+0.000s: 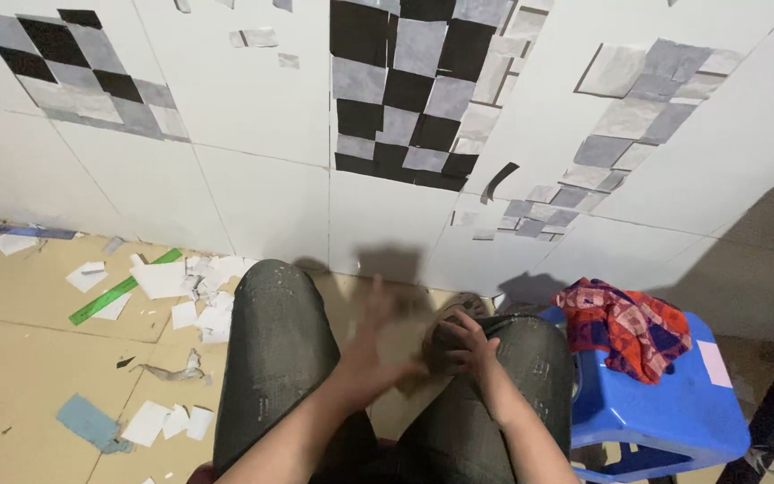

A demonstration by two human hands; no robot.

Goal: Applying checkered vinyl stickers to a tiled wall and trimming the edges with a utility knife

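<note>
Your right hand (pixel 463 345) grips a dark crumpled wad (pixel 445 336) above your knee; your blurred left hand (pixel 371 336) beside the wad is spread, empty. It may knock the wad loose.

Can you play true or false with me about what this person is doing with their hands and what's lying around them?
1. The right hand grips a dark roundish thing over the knee. True.
2. The left hand is resting flat on the floor. False: it is raised between the knees, blurred.
3. A red checked cloth lies on a blue plastic stool. True.
4. The green ruler lies on the stool. False: it lies on the floor among paper scraps.
</note>
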